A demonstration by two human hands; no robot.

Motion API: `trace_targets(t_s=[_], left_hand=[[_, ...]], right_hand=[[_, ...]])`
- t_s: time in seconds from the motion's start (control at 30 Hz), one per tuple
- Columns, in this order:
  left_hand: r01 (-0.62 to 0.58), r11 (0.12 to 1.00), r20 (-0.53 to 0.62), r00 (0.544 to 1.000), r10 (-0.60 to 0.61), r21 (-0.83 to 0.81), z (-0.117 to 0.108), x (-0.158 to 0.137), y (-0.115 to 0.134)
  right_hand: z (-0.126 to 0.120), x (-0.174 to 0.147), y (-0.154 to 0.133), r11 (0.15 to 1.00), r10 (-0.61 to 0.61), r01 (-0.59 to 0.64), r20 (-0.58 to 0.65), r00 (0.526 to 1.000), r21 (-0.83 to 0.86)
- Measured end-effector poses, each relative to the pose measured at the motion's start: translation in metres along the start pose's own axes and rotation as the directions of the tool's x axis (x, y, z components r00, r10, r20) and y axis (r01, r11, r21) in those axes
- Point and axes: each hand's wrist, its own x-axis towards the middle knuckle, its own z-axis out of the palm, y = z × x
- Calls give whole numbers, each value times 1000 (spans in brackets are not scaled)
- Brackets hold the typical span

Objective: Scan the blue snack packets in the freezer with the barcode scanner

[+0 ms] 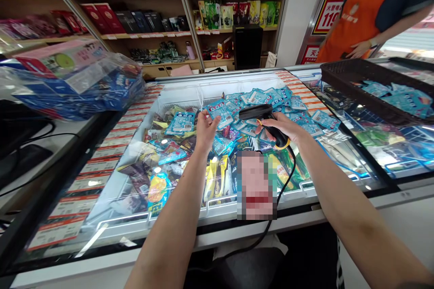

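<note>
My left hand (206,131) pinches the edge of a blue packet (221,113) over the glass top of a chest freezer. In my right hand (278,127) is a black barcode scanner (256,112) with yellow trim, its head pointing left toward that packet. The scanner's cable (292,167) runs down over the freezer's front edge. Many similar blue packets (261,96) lie in a loose heap on the glass behind and to the right of my hands. A smaller stack of blue packets (181,123) sits left of my left hand.
Plastic-wrapped boxes (77,81) stand at the left. A dark basket (376,86) with more blue packets is on the right. A person in an orange apron (359,13) stands behind it. Shelves (135,36) of boxed goods line the back. A blurred-out object (257,185) lies in front.
</note>
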Motion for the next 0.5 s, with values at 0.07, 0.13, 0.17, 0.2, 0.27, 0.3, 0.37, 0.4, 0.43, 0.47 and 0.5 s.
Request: trace_targets(t_s=[0.07,0.13,0.17,0.2,0.27,0.3,0.37,0.4,0.43,0.47,0.5], left_hand=[[0,1000,6,1000,0,-13,0,0,0],[1,1000,15,1000,-1,-23,0,0,1],[2,1000,17,1000,-2,-24,0,0,1],[3,1000,18,1000,-3,-24,0,0,1],[3,1000,15,1000,-3,-21,0,0,2],[2,1000,13,1000,-2,-19,1,-1,2],[-3,1000,8,1000,3,-16,1,-1,3],[-6,1000,6,1000,6,-14,2,-1,3],[-9,1000,5,1000,9,-11,2,-2,3],[-15,1000,1,1000,15,-9,2,-2,4],[-25,1000,-8,1000,25,-6,3,-2,5]], right_hand=[[0,0,0,1000,4,-4,-9,1000,-1],[1,0,-1,1000,13,-13,-14,1000,-3],[1,0,-1,1000,15,-16,-16,1000,-4],[1,0,-1,1000,17,-18,-16,1000,-6],[2,0,-1,1000,20,-21,-18,1000,-9],[2,0,-1,1000,21,-21,-20,1000,-9],[2,0,-2,1000,15,-15,-16,1000,-5],[2,0,-1,1000,8,-8,-14,1000,1],[2,0,-1,1000,2,-2,-14,1000,8],[2,0,-1,1000,-3,3,-18,1000,15],[1,0,0,1000,-5,6,-25,1000,19]])
